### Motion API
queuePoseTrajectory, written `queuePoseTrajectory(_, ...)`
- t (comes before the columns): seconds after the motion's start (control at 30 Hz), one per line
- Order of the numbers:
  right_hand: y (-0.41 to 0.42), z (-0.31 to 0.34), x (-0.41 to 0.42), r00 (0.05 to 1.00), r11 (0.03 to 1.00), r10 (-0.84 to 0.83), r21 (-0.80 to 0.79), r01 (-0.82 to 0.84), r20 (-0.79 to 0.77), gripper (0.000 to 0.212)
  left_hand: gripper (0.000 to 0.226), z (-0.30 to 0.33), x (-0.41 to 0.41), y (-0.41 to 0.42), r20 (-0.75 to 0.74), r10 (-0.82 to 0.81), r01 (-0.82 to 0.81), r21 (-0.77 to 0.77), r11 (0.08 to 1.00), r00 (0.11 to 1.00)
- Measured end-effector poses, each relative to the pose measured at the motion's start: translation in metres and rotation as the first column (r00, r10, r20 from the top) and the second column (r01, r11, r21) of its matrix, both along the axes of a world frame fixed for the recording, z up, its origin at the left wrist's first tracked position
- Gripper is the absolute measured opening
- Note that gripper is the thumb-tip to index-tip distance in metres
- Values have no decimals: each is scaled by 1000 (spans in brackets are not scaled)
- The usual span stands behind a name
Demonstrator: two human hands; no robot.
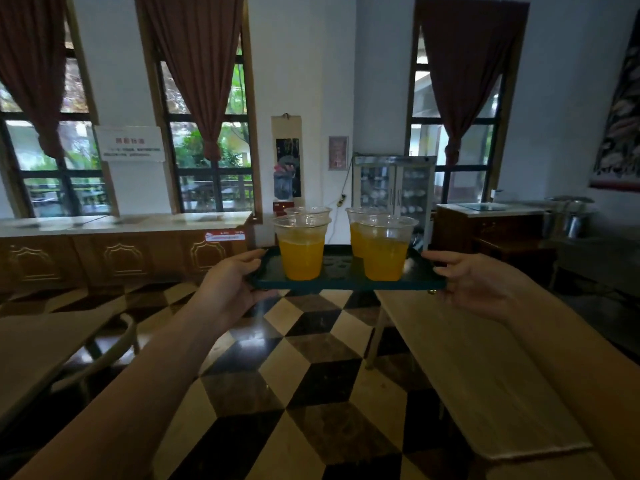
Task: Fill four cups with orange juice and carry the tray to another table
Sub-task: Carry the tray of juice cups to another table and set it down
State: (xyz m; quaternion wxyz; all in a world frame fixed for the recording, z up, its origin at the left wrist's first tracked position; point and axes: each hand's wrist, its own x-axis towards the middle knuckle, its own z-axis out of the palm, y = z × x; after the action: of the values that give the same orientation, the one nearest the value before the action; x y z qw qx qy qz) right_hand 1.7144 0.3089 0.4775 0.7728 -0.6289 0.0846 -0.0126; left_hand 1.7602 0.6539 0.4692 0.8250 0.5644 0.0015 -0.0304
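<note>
I hold a dark green tray (pixel 341 278) out in front of me, level, above the floor. My left hand (pixel 231 278) grips its left edge and my right hand (pixel 474 282) grips its right edge. Several clear plastic cups stand upright on it, each part full of orange juice: a front left cup (pixel 300 249), a front right cup (pixel 385 249), a back right cup (pixel 358 230) and a back left cup (pixel 308 211) mostly hidden behind the front one.
A light wooden table (pixel 478 368) runs along my right, under my right forearm. Another table (pixel 38 348) with a chair (pixel 114 344) is at my left. Checkered floor (pixel 304 375) lies between them. A long counter (pixel 121 247) and a glass cabinet (pixel 393 192) line the far wall.
</note>
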Motion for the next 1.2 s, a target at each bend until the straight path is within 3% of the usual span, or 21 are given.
queuePoseTrajectory(0.2,-5,5,119,996,996,-88,-2,88,10,39,33,15,148,-10,3,-84,84,-2,996,996)
queuePoseTrajectory(0.63,-50,10,311,973,973,-229,-33,229,14,44,34,7,392,-81,20,-193,193,-20,981,981)
queuePoseTrajectory(1.2,-222,-1,574,912,912,-409,31,409,8,49,33,-6,700,-271,-10,-284,284,5,959,959)
